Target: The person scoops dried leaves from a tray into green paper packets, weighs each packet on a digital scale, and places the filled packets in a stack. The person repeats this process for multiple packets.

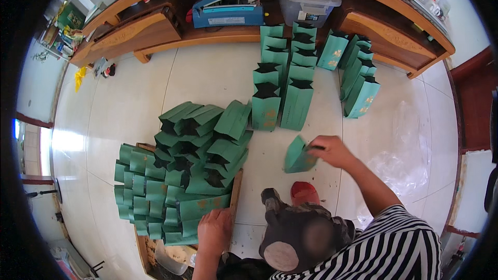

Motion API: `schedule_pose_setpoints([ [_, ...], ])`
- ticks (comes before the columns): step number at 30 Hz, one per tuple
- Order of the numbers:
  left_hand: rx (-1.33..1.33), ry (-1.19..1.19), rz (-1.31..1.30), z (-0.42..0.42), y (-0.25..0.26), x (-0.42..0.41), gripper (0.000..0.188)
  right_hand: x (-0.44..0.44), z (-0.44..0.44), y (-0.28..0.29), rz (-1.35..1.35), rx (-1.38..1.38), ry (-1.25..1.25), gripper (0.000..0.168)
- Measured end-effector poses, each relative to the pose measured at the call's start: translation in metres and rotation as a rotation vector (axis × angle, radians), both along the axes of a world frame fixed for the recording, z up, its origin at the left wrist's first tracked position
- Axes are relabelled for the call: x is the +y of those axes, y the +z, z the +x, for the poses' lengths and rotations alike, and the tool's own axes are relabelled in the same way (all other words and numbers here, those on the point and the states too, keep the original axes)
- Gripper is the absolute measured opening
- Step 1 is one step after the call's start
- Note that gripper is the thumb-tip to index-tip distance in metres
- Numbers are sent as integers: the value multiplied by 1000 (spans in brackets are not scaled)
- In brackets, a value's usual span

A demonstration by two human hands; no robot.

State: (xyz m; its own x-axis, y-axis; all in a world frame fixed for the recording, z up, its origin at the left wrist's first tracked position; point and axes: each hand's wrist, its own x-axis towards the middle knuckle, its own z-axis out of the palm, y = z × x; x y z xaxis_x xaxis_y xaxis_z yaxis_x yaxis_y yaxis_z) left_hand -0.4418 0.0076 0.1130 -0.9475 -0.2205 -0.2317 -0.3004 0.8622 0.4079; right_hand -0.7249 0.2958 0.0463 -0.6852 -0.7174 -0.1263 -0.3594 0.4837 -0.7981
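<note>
My right hand [330, 151] grips a green paper bag [297, 157] by its dark-edged top. The bag is tilted and blurred above the tiled floor. My left hand [214, 227] touches a green bag with gold print [204, 206] that lies on top of a pile; its fingertips are hidden. Flat-lying green bags [155, 190] are stacked in a wooden tray [236, 190]. Behind them, several bags with open dark mouths [188, 151] lean together. Two rows of upright open bags [266, 109] stand on the floor further off.
More green bags [362, 97] stand at the right, near a wooden cabinet [389, 37]. Its shelf holds a blue sealing machine [229, 15] and a plastic storage box [307, 0]. Clear plastic film [400, 159] lies on the right. A clear scoop-like container [171, 257] sits in the tray.
</note>
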Motion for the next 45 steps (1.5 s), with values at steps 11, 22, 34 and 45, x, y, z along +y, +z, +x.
schedule_pose_setpoints([
  [11,-71,-37,7,-7,-11,-1,18,34,-166,-5,140,406,-432,28],
  [22,-93,-19,20,5,-6,-1,20,34,-291,-44,372,355,-419,39],
  [34,7,24,17,4,8,-13,18,40,-277,-38,207,820,-765,50],
  [45,155,662,41,125,103,-88,15,41,-91,-95,187,149,-216,29],
])
